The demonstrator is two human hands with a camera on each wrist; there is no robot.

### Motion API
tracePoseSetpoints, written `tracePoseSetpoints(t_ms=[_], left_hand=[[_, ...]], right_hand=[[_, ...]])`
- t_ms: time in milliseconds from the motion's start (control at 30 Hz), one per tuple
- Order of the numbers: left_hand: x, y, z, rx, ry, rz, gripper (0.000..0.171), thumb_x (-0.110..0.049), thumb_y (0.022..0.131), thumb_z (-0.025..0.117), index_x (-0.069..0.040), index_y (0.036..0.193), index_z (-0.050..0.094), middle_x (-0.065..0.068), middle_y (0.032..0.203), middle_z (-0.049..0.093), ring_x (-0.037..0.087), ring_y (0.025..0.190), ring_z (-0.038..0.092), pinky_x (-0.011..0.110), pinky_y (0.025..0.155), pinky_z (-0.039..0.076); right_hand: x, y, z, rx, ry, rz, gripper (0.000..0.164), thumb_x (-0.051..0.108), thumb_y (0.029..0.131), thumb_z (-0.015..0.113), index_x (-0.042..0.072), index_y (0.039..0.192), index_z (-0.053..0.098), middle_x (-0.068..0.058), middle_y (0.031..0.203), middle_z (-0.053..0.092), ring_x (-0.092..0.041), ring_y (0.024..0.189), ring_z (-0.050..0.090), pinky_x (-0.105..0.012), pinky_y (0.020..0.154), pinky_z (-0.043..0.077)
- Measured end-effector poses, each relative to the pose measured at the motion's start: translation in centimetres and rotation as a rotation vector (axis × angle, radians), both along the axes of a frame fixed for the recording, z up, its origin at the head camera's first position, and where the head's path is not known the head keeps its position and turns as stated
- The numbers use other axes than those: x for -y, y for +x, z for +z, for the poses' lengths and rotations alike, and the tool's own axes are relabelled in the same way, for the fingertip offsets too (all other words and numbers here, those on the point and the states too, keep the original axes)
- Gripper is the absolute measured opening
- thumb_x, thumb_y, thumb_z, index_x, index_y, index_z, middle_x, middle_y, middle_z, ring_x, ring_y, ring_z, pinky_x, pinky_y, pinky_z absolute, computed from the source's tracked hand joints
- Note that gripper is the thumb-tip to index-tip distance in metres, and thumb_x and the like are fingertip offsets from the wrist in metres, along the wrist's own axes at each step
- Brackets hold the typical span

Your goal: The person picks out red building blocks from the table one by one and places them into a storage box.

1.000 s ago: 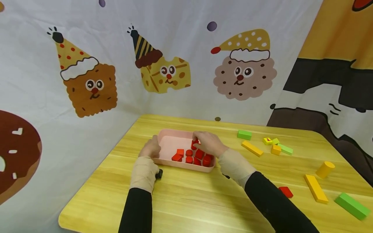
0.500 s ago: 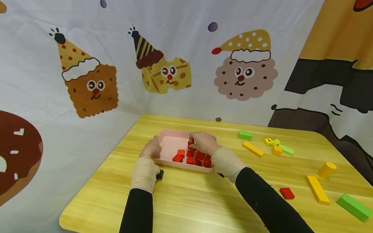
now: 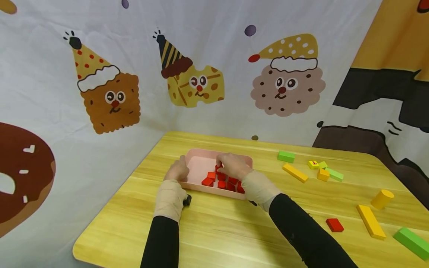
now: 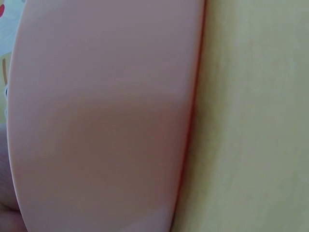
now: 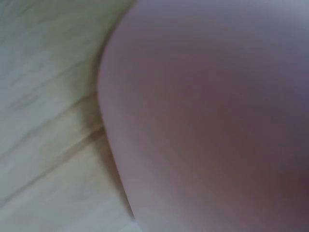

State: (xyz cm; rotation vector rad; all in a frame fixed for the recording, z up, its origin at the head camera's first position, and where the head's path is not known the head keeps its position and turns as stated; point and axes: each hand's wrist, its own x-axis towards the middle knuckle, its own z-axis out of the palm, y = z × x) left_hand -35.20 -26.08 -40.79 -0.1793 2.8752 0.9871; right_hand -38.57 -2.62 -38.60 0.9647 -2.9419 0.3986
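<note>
A shallow pink tray (image 3: 199,163) holds several red blocks (image 3: 222,184), mostly gathered in its right and front parts. My left hand (image 3: 177,170) grips the tray's left end, thumb side up at the rim. In the left wrist view the tray's outer wall (image 4: 106,96) fills most of the picture, and a bit of the hand (image 4: 7,188) shows at the edge. Inside the tray, my right hand (image 3: 233,166) pinches a red block (image 3: 217,169) that its fingers partly cover. The right wrist view shows only the tray's blurred wall (image 5: 203,106) and the table.
On the right of the wooden table (image 3: 214,230) lie a red block (image 3: 334,225), yellow bars (image 3: 371,222), a yellow cylinder (image 3: 382,199) and a green block (image 3: 412,242). Farther back are a green block (image 3: 286,156) and several small yellow and green ones. A printed cloth (image 3: 231,123) hangs behind.
My right hand has shifted left within the tray, carrying the pinched red block toward the middle. The left hand keeps its hold on the tray's end. The head view has turned slightly.
</note>
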Motion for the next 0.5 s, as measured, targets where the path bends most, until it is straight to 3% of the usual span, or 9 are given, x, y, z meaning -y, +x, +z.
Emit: tracePoseSetpoints(t_ms=[300, 500], left_hand=[[-0.1, -0.3, 0.1, 0.011, 0.015, 0.001, 0.053, 0.000, 0.103, 0.043, 0.005, 0.154, 0.030, 0.032, 0.139, 0.052, 0.042, 0.111, 0.057, 0.051, 0.100, 0.047], [-0.1, -0.2, -0.2, 0.015, -0.003, 0.001, 0.051, 0.001, 0.102, 0.044, 0.005, 0.151, 0.032, 0.033, 0.137, 0.053, 0.042, 0.109, 0.057, 0.051, 0.097, 0.048]], right_hand=[[-0.6, 0.1, 0.3, -0.008, -0.023, 0.018, 0.006, 0.016, 0.097, 0.077, 0.016, 0.098, 0.071, 0.001, 0.101, 0.071, -0.016, 0.084, 0.062, -0.033, 0.078, 0.055], [-1.1, 0.7, 0.1, -0.067, -0.024, 0.024, 0.005, 0.018, 0.097, 0.077, 0.016, 0.097, 0.072, 0.000, 0.104, 0.073, -0.016, 0.083, 0.064, -0.032, 0.077, 0.056]])
